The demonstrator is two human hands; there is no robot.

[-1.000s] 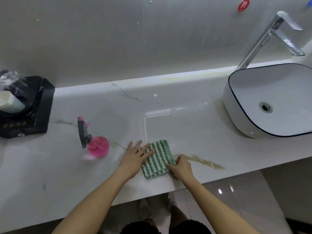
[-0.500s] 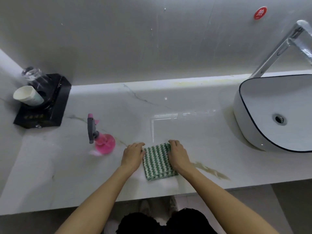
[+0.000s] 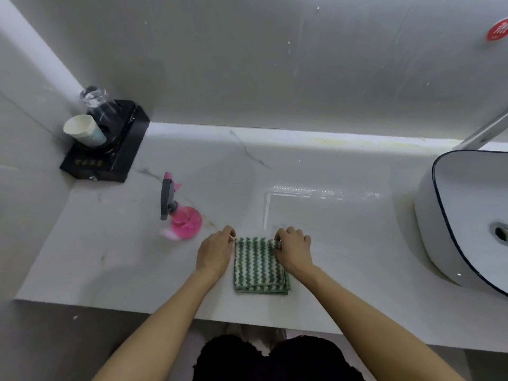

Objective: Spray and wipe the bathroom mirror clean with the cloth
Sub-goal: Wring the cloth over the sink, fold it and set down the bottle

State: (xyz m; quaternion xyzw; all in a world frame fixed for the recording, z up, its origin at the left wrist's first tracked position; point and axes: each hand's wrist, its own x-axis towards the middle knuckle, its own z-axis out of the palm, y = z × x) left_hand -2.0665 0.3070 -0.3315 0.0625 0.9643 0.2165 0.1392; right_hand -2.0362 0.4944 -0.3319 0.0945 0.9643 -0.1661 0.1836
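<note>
A folded green-and-white striped cloth (image 3: 259, 266) lies flat on the white marble counter (image 3: 343, 243) near its front edge. My left hand (image 3: 215, 251) pinches the cloth's far left corner with curled fingers. My right hand (image 3: 294, 250) pinches the far right corner the same way. A pink spray bottle (image 3: 184, 220) with a grey trigger head stands just left of my left hand, untouched. The mirror (image 3: 275, 59) covers the wall behind the counter and carries faint specks and streaks.
A black tray (image 3: 110, 158) in the back left corner holds a paper cup (image 3: 83, 132) and an upturned glass (image 3: 94, 99). A white basin (image 3: 464, 215) with a chrome tap (image 3: 486, 132) fills the right side. A red sticker (image 3: 497, 33) sits on the mirror.
My left hand went from lying flat on the cloth to curled at its left corner. My right hand moved from the near edge to the far right corner. The view tilted left and up.
</note>
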